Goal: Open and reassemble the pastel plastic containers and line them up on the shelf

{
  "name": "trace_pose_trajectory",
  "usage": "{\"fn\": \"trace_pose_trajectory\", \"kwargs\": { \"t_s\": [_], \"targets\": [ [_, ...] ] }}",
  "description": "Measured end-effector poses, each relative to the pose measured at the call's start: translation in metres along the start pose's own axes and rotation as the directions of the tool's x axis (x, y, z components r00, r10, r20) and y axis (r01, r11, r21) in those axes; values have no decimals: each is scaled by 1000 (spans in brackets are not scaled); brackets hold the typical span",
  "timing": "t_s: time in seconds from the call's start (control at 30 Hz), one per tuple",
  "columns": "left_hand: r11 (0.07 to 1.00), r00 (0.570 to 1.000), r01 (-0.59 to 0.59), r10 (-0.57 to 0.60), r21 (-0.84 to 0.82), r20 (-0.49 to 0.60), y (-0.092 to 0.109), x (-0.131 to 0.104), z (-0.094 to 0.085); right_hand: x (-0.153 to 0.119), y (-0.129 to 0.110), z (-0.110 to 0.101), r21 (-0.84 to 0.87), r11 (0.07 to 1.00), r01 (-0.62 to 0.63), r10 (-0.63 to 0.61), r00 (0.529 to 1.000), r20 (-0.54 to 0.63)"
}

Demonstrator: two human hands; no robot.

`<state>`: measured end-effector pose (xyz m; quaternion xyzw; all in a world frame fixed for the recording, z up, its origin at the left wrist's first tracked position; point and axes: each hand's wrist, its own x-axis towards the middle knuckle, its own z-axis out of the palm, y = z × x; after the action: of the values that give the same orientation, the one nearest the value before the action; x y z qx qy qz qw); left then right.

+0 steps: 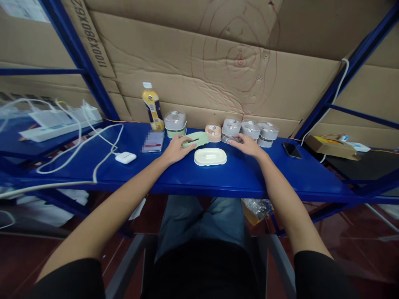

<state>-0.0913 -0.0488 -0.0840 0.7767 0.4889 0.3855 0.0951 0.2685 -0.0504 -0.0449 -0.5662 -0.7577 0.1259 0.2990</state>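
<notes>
My left hand (178, 148) holds the near left end of a green oval piece (199, 140), thumb on top of it. A cream oval tray (210, 157) lies on the blue shelf between my hands. My right hand (246, 145) has its fingers closed at a greyish clear piece (229, 139), in front of the clear-lidded containers. A small peach container (213, 133) stands behind the cream tray. Several clear-lidded containers (232, 125) stand in a row to its right, and a clear-lidded one with a green base (175, 123) stands behind my left hand.
A yellow bottle (153, 109) and a phone (153, 141) are left of my left hand. A white earphone case (125, 157) and white cables (93, 166) lie farther left. A dark phone (291, 150) lies right. Cardboard (174, 54) stands behind the shelf.
</notes>
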Motion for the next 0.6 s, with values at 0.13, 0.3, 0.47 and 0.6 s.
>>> {"fn": "trace_pose_trajectory", "kwargs": {
  "t_s": [0.13,0.3,0.47,0.6],
  "targets": [
    [980,980,-181,187,-80,70,16,-8,3,-2,-5,4,90,988,122,-114,989,-92],
    [958,951,-237,263,-162,166,38,-18,13,-5,-33,22,176,894,413,-406,911,-79],
    [950,951,-225,262,-214,163,38,-14,20,-2,-56,51,121,839,530,-535,844,17],
    [956,966,-156,201,-248,166,36,-9,22,3,-58,59,67,821,567,-570,821,32]
  ]
}}
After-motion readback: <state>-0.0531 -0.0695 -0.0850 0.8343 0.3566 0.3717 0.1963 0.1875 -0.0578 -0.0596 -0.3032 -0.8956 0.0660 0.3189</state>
